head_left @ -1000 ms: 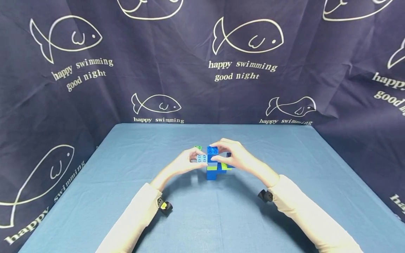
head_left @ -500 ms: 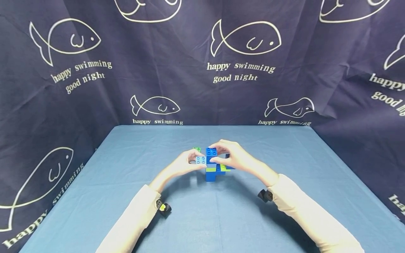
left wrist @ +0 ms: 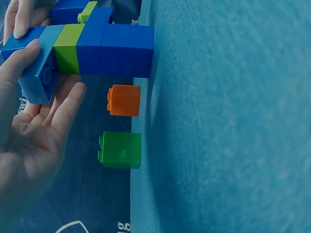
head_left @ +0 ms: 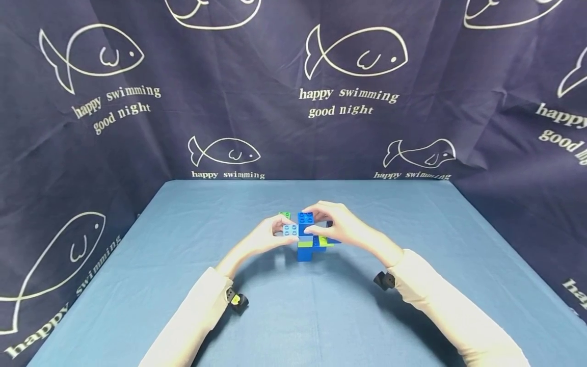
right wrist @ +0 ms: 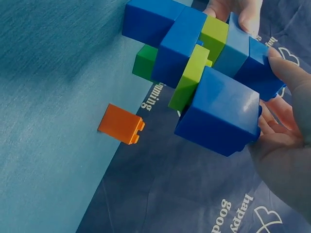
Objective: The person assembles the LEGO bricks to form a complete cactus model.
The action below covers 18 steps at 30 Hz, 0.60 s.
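A tower of toy building bricks stands on the blue cloth at mid-table. Its lowest brick (head_left: 304,254) is blue; above come more blue, a lime layer (left wrist: 66,48) and a light blue brick (head_left: 290,230) jutting out to the left. My left hand (head_left: 268,235) pinches that jutting end between thumb and fingers. On top sits a blue brick (head_left: 305,218), gripped at its sides by my right hand (head_left: 344,223). Lower on the right, a side arm carries a thin lime brick (right wrist: 190,77) and a large blue brick (right wrist: 218,111), partly hidden under the right hand in the head view.
Behind the tower, a loose green brick (left wrist: 121,149) and an orange brick (left wrist: 125,100) stand apart on the table (head_left: 293,316). A dark curtain (head_left: 275,102) with fish prints hangs beyond the far edge. Each wrist wears a small black camera.
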{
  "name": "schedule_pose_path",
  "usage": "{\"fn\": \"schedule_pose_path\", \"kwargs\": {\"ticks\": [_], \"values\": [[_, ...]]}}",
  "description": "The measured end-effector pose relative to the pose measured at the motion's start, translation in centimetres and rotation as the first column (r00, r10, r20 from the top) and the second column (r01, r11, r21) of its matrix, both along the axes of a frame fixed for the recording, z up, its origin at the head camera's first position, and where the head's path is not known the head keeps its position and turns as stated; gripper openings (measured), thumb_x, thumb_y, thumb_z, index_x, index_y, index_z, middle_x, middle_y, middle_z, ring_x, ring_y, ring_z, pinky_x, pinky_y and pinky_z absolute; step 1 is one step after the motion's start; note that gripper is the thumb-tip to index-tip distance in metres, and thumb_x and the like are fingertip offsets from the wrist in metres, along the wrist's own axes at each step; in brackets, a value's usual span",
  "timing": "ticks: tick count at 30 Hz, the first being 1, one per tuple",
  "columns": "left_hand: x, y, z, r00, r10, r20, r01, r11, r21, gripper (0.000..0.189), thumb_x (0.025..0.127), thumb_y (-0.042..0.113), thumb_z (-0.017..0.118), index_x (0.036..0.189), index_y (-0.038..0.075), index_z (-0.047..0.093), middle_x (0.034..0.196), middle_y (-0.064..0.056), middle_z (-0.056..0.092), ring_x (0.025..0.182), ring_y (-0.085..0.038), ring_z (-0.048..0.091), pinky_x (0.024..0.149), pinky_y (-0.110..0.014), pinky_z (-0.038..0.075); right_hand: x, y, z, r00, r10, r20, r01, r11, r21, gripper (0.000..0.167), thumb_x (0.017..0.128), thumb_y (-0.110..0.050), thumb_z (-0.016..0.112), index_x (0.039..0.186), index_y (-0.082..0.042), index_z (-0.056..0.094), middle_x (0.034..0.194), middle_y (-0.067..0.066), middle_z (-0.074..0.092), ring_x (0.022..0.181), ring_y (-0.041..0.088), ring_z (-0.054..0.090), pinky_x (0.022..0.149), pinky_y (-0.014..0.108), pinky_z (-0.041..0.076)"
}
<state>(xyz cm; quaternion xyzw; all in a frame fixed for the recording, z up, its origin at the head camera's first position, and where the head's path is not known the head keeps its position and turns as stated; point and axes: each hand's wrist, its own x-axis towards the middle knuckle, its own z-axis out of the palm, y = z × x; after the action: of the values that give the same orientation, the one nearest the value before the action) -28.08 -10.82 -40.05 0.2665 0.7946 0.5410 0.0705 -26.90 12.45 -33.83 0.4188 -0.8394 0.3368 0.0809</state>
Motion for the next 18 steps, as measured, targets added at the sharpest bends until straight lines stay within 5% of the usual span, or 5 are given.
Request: {"fn": "schedule_pose_path", "kwargs": {"ticks": [18], "values": [[-0.17,-0.2,0.03,1.0,-0.023,0.003,0.023,1.0,0.006,0.032,0.082,0.016,0.072,0.109,0.004,0.059,0.099,-0.008,0.066,0.092,-0.013,0.063,0.085,-0.03,0.052,-0.53,0.91,-0.07,0.995,0.043,-0.093,-0.042,0.999,0.011,0.043,0.079,-0.019,0.076,0.119,-0.009,0.063,0.095,-0.001,0.066,0.085,0.018,0.063,0.076,0.03,0.053]]}}
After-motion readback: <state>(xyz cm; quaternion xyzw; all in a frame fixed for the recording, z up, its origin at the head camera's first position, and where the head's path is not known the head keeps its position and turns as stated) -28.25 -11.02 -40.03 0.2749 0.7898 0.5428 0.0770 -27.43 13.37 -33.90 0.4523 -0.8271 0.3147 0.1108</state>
